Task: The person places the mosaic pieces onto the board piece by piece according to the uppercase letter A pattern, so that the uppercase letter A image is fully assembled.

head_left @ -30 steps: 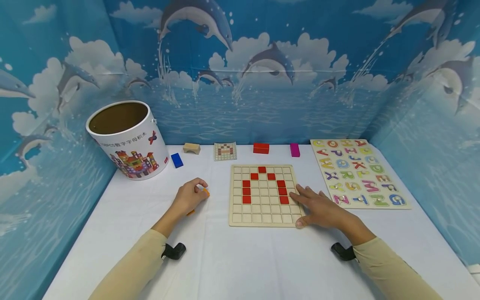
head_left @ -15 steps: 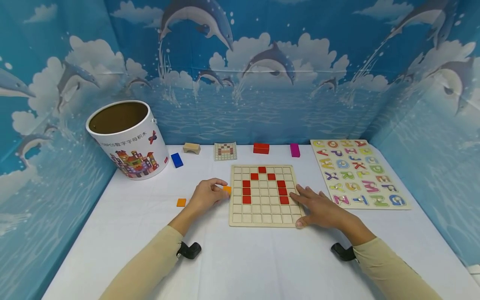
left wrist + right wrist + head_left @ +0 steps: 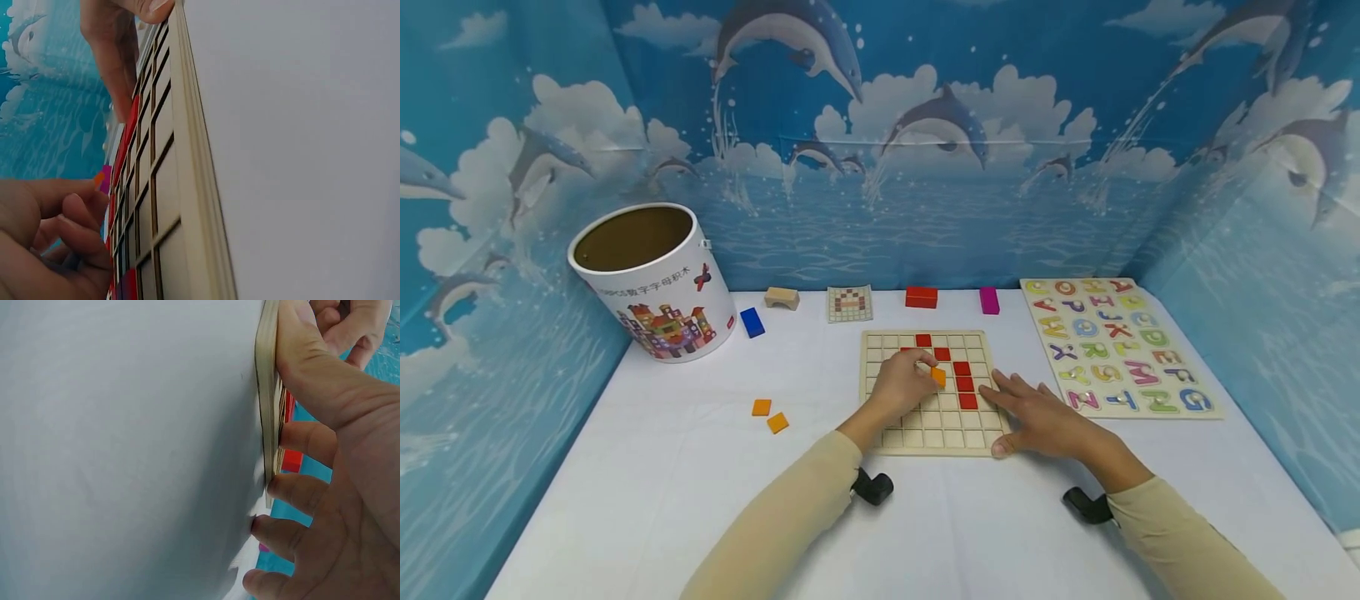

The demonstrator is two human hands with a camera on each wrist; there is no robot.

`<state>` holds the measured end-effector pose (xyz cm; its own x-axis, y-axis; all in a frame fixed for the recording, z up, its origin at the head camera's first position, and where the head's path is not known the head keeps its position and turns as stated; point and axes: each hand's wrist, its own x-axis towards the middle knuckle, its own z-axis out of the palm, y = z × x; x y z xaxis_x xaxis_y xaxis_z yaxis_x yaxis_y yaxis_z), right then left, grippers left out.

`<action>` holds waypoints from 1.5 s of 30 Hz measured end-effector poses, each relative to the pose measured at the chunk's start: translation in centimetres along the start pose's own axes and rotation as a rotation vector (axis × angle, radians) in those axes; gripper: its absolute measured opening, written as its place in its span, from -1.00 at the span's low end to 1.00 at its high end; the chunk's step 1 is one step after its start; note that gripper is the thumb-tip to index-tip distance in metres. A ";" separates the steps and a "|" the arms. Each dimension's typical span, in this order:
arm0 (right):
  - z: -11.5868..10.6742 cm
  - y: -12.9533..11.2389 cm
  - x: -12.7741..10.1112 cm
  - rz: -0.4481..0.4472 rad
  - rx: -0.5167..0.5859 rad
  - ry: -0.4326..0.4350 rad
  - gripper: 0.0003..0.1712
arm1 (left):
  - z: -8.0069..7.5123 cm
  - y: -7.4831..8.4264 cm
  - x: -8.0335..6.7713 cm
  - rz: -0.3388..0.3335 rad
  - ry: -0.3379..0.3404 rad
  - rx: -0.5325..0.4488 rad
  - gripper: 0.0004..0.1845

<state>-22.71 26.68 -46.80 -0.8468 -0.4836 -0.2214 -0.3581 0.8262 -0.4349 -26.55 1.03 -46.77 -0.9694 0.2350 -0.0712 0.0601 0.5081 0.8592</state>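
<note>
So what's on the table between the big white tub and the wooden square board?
In the head view, two small orange tiles lie on the white cloth between the tub and the grid board.

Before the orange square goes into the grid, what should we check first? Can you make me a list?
1. Orange tile pinched in the left hand: ok.
2. Tile is over the grid board, in among the red tiles: ok.
3. Right hand lies flat on the board's right edge, steadying it: ok.
4. Cell under the tile is free: cannot tell, the left hand hides it.
5. Tile is turned square to the cells: not ok, it looks tilted.
6. More orange tiles wait nearby: ok, two spare tiles lie on the table left of the board.
</note>
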 end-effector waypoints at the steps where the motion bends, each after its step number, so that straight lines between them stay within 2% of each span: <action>1: 0.0 0.0 0.0 -0.001 -0.001 0.001 0.22 | 0.3 0.1 0.1 -0.001 0.010 0.025 -0.76; 8: 0.1 0.1 0.1 0.019 -0.010 -0.007 0.24 | 1.5 0.6 0.7 0.001 0.015 0.210 -0.82; 16: 0.2 0.2 0.1 0.021 -0.006 -0.001 0.23 | 1.7 0.8 0.8 0.014 0.013 0.262 -0.80; 19: 0.3 0.2 0.1 0.018 -0.001 0.003 0.23 | 1.1 0.7 0.3 0.014 -0.002 0.223 -0.71; 21: 0.3 0.1 0.1 0.016 0.001 0.004 0.23 | 0.0 0.4 -0.3 0.017 -0.010 0.164 -0.65; 23: 0.3 0.1 0.1 0.011 -0.003 0.005 0.23 | -1.7 -0.2 -1.1 0.014 -0.006 0.091 -0.61; 26: 0.2 0.1 0.1 0.015 -0.005 0.005 0.23 | -5.4 -1.7 -2.6 -0.015 0.032 0.028 -0.61; 32: 0.2 0.1 0.1 0.021 -0.005 0.001 0.23 | -14.3 -6.7 -6.2 -0.166 0.144 0.043 -0.60; 35: 0.1 -0.1 0.1 0.014 -0.011 0.002 0.23 | -17.6 -9.1 -8.2 -0.258 0.159 0.078 -0.57; 37: 0.1 -0.1 0.0 0.016 -0.009 0.000 0.22 | -19.0 -10.5 -9.4 -0.296 0.148 0.092 -0.55; 39: 0.0 -0.2 0.0 0.017 -0.007 0.000 0.22 | -19.7 -11.5 -10.2 -0.320 0.131 0.119 -0.53; 42: -0.1 -0.2 -0.1 0.021 0.003 -0.001 0.22 | -19.9 -12.3 -10.8 -0.327 0.107 0.159 -0.51; 45: 0.1 -0.1 0.0 0.019 0.009 0.002 0.22 | -19.8 -12.5 -10.8 -0.317 0.097 0.218 -0.52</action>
<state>-22.61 26.60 -46.85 -0.8541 -0.4674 -0.2282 -0.3386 0.8326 -0.4384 -21.55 -24.24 -46.71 -0.9653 -0.0361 -0.2587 -0.2072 0.7091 0.6740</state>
